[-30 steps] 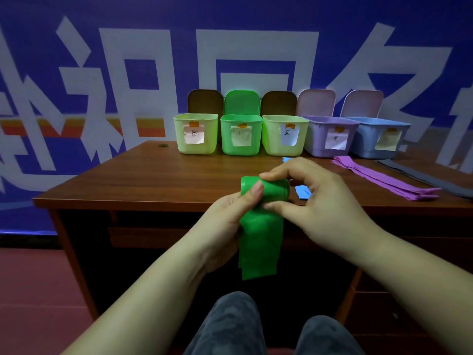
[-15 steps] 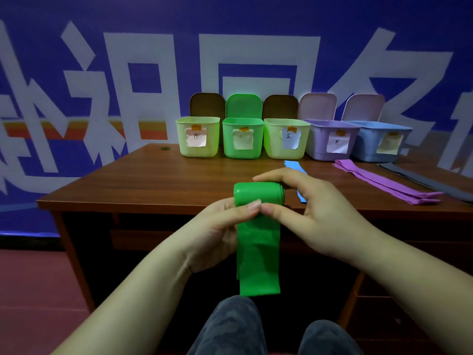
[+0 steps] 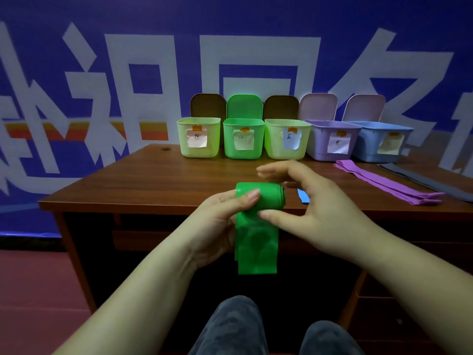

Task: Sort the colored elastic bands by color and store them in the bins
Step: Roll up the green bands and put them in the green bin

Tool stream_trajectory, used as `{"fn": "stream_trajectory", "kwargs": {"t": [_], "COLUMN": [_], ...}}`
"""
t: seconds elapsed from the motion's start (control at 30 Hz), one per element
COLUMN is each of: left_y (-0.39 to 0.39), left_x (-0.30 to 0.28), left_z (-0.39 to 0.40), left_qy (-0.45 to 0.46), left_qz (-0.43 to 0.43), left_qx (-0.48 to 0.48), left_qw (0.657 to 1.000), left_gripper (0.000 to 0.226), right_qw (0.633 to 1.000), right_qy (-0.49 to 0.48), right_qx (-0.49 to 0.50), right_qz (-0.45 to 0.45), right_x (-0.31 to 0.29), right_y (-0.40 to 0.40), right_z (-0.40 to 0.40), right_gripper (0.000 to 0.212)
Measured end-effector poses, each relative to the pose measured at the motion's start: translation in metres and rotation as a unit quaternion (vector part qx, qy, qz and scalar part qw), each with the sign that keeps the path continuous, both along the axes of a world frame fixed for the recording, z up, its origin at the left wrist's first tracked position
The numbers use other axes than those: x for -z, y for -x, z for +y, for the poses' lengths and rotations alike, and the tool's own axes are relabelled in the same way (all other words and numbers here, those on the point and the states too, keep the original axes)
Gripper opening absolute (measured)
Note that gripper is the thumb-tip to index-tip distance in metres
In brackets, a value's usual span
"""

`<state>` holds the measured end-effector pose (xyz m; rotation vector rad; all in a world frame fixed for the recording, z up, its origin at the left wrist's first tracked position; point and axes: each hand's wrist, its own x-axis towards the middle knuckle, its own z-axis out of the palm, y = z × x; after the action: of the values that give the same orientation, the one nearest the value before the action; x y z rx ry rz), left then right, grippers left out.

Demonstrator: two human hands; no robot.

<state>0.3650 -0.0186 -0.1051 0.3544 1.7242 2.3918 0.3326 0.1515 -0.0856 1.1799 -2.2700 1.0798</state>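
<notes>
Rolling green band (image 3: pixel 258 198) w/ both hands (image 3: pixel 266 213)

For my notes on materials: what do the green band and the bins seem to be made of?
Green band: probably thin rubber or latex, matte; it rolls tightly and hangs limp. Bins: likely moulded plastic, smooth, slightly glossy, with rounded rims.

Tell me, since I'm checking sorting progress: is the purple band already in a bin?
No, the purple band lies flat on the table, in front of the bins.
</notes>
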Motion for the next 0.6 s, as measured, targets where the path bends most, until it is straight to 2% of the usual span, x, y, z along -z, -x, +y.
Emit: {"fn": "stream_trajectory", "kwargs": {"t": [0.1, 0.23, 0.37, 0.47, 0.6], "left_y": [0.0022, 0.0017, 0.0003, 0.0043, 0.0071], "left_x": [0.0005, -0.0009, 0.0005, 0.0047, 0.0062], "left_z": [-0.0016, 0.0007, 0.0026, 0.0043, 0.0064], "left_qy": [-0.008, -0.017, 0.019, 0.044, 0.075], "left_qz": [-0.009, 0.007, 0.027, 0.028, 0.047], "left_qx": [0.008, 0.025, 0.036, 0.007, -0.017], "left_qw": [1.0, 1.0, 0.999, 0.999, 0.996], "left_gripper": [0.021, 0.017, 0.024, 0.017, 0.024], "right_qw": [0.999, 0.997, 0.999, 0.999, 0.998], "right_qy": [-0.023, -0.047, -0.005, 0.018, 0.057], "right_qx": [0.041, 0.063, 0.041, 0.039, 0.038], "right_qz": [-0.025, 0.014, 0.002, 0.001, -0.005], "right_x": [-0.0051, -0.004, -0.0045, -0.0039, -0.0047], "right_y": [0.0001, -0.0013, -0.0001, 0.0028, 0.0047], "right_z": [0.0065, 0.01, 0.0101, 0.0099, 0.0101], "right_gripper": [0.056, 0.042, 0.037, 0.035, 0.034]}}
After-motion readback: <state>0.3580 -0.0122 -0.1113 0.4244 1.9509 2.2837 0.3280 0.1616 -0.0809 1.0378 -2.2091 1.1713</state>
